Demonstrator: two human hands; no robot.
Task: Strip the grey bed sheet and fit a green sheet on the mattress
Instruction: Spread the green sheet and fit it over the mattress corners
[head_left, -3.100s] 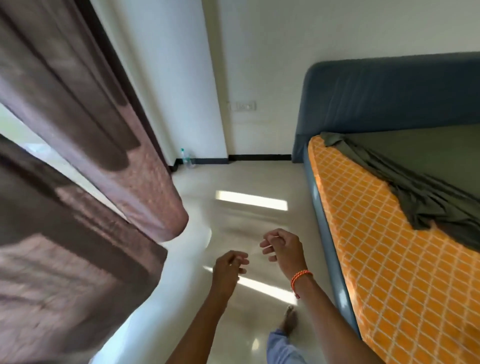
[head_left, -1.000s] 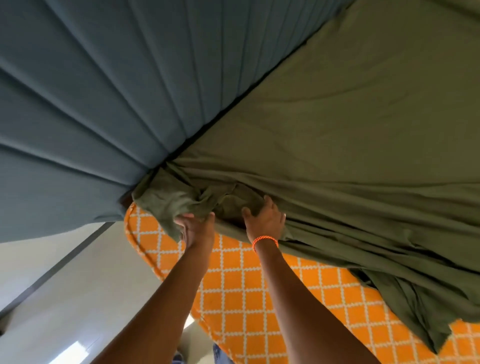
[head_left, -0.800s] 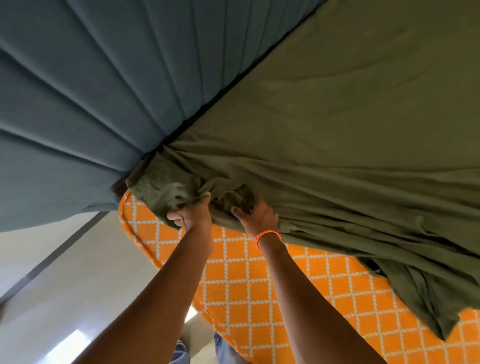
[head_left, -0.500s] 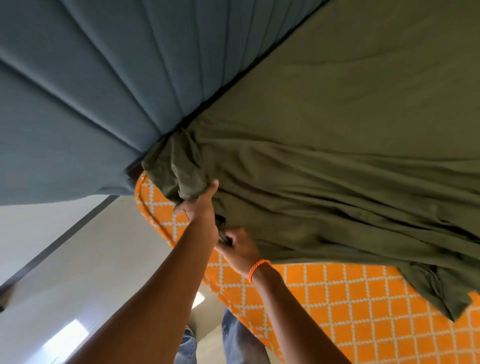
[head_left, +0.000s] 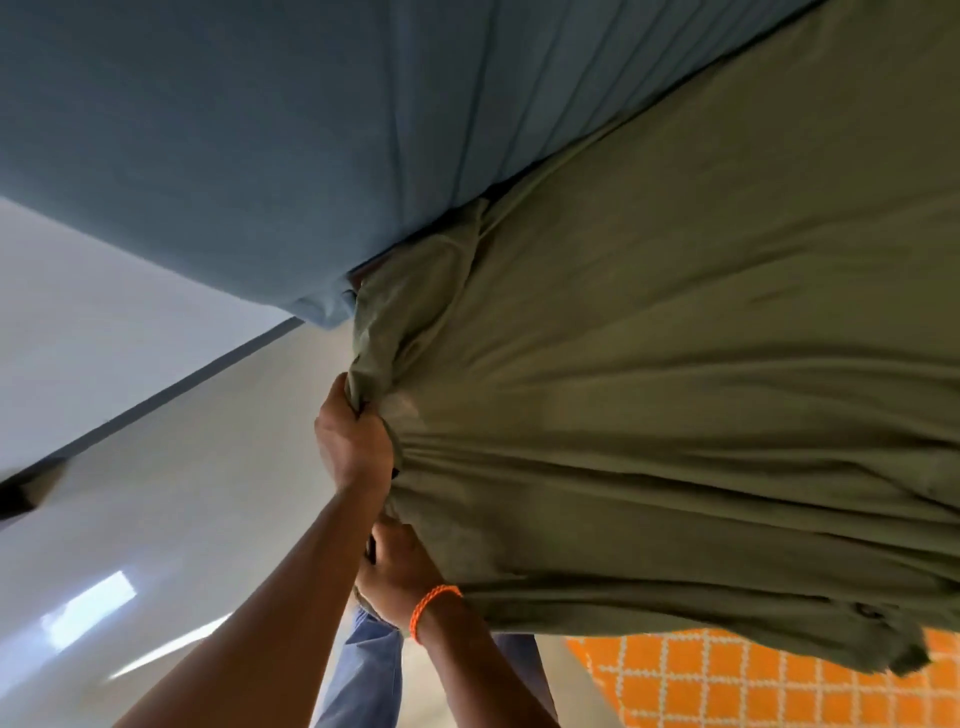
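At the mattress corner near the headboard (head_left: 260, 130), my left hand (head_left: 350, 441) and right hand (head_left: 397, 577) both grip the bunched edge of the green sheet (head_left: 675, 364). If I pull unevenly, I think the corner may slip off the mattress (head_left: 727, 680).

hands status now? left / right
Left hand: closed, gripping the green sheet at the corner.
Right hand: closed on the sheet's edge, lower down.

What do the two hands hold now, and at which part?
Both the left hand and right hand grip the green sheet at its bunched corner edge.
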